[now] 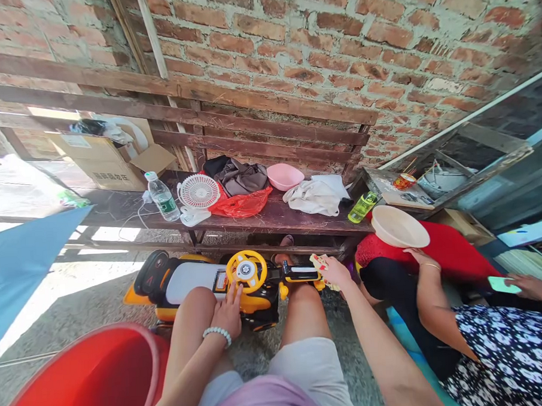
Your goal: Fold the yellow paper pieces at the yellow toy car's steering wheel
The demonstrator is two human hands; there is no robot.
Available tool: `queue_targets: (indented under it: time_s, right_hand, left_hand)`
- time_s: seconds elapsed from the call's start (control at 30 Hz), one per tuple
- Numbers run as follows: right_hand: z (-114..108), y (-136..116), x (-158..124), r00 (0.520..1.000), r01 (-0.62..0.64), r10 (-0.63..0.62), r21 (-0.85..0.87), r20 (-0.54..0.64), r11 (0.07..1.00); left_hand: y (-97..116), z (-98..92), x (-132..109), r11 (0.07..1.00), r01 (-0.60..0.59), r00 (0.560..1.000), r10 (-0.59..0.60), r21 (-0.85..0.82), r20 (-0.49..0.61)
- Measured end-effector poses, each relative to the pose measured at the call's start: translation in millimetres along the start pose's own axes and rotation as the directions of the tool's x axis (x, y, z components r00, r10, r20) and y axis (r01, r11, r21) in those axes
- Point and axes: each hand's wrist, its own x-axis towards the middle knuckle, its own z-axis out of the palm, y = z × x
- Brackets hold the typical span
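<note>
Brick wall behind, right hand gripping playing cards.

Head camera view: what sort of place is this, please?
Probably a rough, informal outdoor yard or lean-to beside a home. A bare brick wall stands behind a weathered wooden bench holding household items, and a child's ride-on toy car sits on the concrete ground.

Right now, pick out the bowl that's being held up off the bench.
The cream bowl, raised by a co-worker's hand. The other one, the pink bowl, sits on the wooden bench among the clothes and bags.
</note>
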Motion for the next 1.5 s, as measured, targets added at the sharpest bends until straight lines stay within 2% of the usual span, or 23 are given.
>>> queue_targets:
  time_s: [0.07,0.13,0.27,0.4,0.5,0.57,0.63,0.7,0.77,0.8,0.83,0.87,0.93,0.97,1.03,1.2,1.3,1.4,1.5]
  right_hand:
    - [-1,-25,9,0.990,-0.015,0.026,-0.078,0.135,0.997]
    - [2,-46,16,0.982,-0.010,0.028,-0.097,0.185,0.995]
    - [7,-76,24,0.977,0.047,-0.036,-0.045,0.212,0.998]
    - [5,-100,24,0.967,0.122,-0.141,0.099,0.212,0.988]
    - [6,-109,19,0.959,0.179,-0.226,0.252,0.173,0.951]
    - [9,-106,12,0.955,0.202,-0.262,0.339,0.141,0.919]
    - [14,-98,6,0.963,0.166,-0.251,0.527,0.094,0.833]
    - [19,-89,1,0.981,0.081,-0.190,0.783,0.049,0.617]
    - [21,-86,-2,0.992,0.029,-0.123,0.930,0.017,0.367]
    - [21,-88,-3,0.993,0.039,-0.118,0.943,0.000,0.329]
    - [20,-92,-3,0.991,0.064,-0.133,0.929,-0.016,0.364]
    - [20,-97,-3,0.987,0.100,-0.159,0.883,-0.029,0.459]
    - [19,-110,-2,0.979,0.163,-0.200,0.682,-0.024,0.713]
    - [20,-115,-1,0.980,0.172,-0.200,0.558,-0.012,0.812]
    - [21,-123,3,0.987,0.143,-0.161,0.399,0.013,0.906]
    - [23,-124,20,0.991,0.072,-0.111,0.412,0.072,0.909]
    - [23,-125,25,0.996,0.041,-0.070,0.411,0.056,0.911]
    - [25,-127,21,0.999,-0.037,0.032,0.399,0.019,0.916]
    - [28,-128,8,0.993,-0.089,0.108,0.303,-0.045,0.949]
  left_hand:
    - [0,-1.4,-1,1.000,0.001,1.000,-0.001,0.003,0.010]
    - [-1,-1.4,-2,1.000,-0.004,1.000,0.004,0.000,0.003]
    - [-3,3.2,0,1.000,-0.018,1.000,0.018,0.005,-0.025]
    - [-1,7.5,2,1.000,-0.006,0.999,0.007,0.013,-0.038]
    - [0,6.8,2,1.000,0.003,1.000,-0.002,0.022,-0.023]
    - [0,5.1,1,1.000,0.004,1.000,-0.003,0.016,-0.016]
    - [-1,3.5,0,1.000,0.001,1.000,0.000,0.008,-0.014]
    - [-1,2.1,-1,1.000,-0.008,1.000,0.008,0.011,-0.015]
    - [-2,1.0,-1,1.000,-0.013,1.000,0.013,0.019,-0.006]
    - [-2,0.4,-2,1.000,-0.014,1.000,0.014,0.019,-0.003]
    - [-2,-0.3,-2,1.000,-0.015,1.000,0.015,0.015,-0.001]
    - [-1,-1.0,-2,1.000,-0.014,1.000,0.014,0.011,0.000]
    - [0,-2.4,-2,1.000,-0.009,1.000,0.009,0.005,-0.005]
    - [1,-3.1,-2,1.000,-0.009,1.000,0.009,0.005,-0.008]
    - [2,-4.5,-3,1.000,-0.005,1.000,0.005,0.013,-0.006]
    - [2,-7.3,-3,1.000,0.000,1.000,0.000,0.004,0.015]
    - [1,-7.4,-3,1.000,0.004,1.000,-0.004,0.009,0.012]
    - [0,-5.3,-2,1.000,0.007,1.000,-0.007,0.008,0.010]
    - [-1,-1.9,-2,1.000,0.000,1.000,0.000,-0.004,-0.007]
